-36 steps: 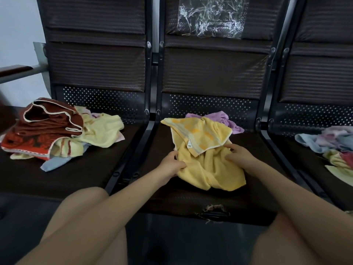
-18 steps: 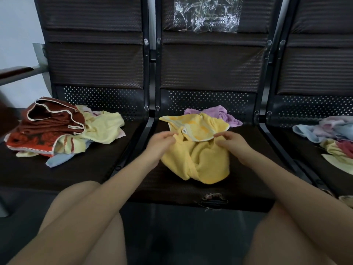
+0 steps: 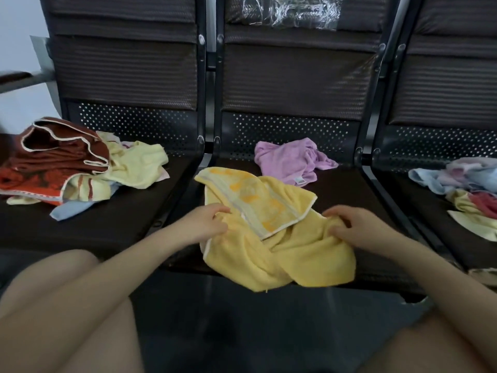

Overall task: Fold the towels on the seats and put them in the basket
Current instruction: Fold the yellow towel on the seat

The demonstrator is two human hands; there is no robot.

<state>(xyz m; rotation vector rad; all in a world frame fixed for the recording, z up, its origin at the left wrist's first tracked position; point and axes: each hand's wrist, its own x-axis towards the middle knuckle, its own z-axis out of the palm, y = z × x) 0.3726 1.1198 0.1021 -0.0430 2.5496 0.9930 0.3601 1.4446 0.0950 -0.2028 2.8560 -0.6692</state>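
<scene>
Both hands grip one crumpled yellow terry towel (image 3: pixel 279 251) on the middle dark seat (image 3: pixel 347 189): my left hand (image 3: pixel 207 224) pinches its left edge, my right hand (image 3: pixel 352 224) clutches a bunched fold on the right. The towel's lower part hangs over the seat's front edge. A crumpled lilac towel (image 3: pixel 290 160) lies behind it, apart. Mixed towel heaps occupy the left seat (image 3: pixel 67 162) and right seat (image 3: pixel 468 189). Basket not in view.

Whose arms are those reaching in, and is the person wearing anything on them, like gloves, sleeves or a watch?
They belong to the person wearing the camera. Both forearms are bare as far as the picture shows: no sleeves in view. The left hand and right hand have no gloves, and I see no watch, bracelet or rings.
</scene>
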